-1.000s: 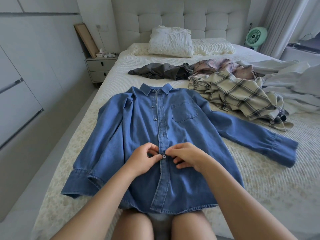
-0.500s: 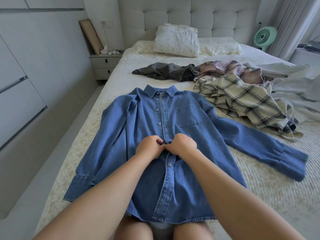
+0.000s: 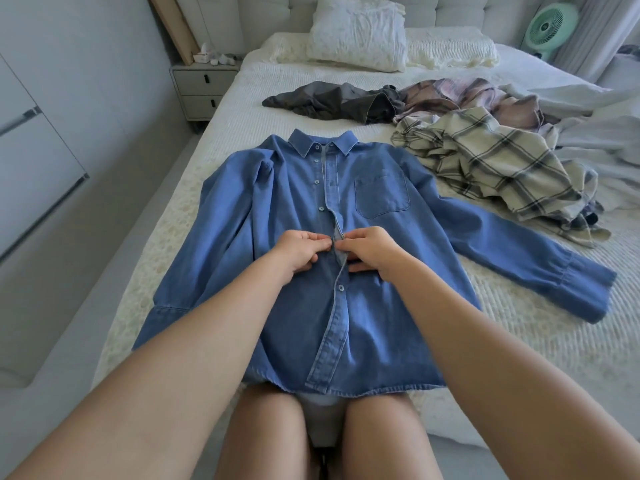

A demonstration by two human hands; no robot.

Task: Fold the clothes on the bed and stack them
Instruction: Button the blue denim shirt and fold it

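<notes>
A blue denim shirt (image 3: pixel 346 258) is spread front-up on the bed (image 3: pixel 519 341), its hem at the near edge. Its placket is pinched mid-chest by the left hand (image 3: pixel 299 249) and the right hand (image 3: pixel 369 247), fingers curled on the fabric, apparently around a button. A plaid shirt (image 3: pixel 491 164) and a dark garment (image 3: pixel 332 102) are heaped beyond it.

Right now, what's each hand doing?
Left hand: pinching the denim shirt placket.
Right hand: pinching the placket's other edge.
</notes>
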